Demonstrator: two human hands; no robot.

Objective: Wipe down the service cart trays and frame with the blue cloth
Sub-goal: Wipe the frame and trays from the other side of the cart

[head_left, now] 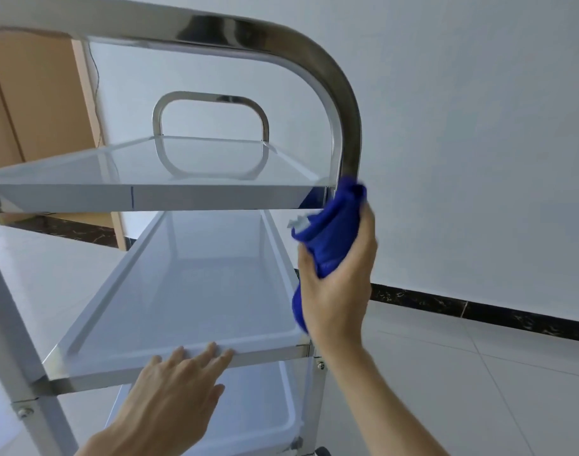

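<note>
1. The bunched blue cloth (327,238) is wrapped around the shiny steel upright tube (349,139) at the near right corner of the cart, so that the tube is rubbed on all sides.
2. The right hand (339,284) is closed around cloth and tube together.
3. The left hand (179,383) is laid flat, fingers spread, on the near edge of the pale grey middle tray (182,291), probably to keep the cart from rolling.

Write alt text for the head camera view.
A right hand grips a blue cloth wrapped around the cart's steel upright beside the top tray. The left hand rests flat on the middle tray's front rim.
</note>
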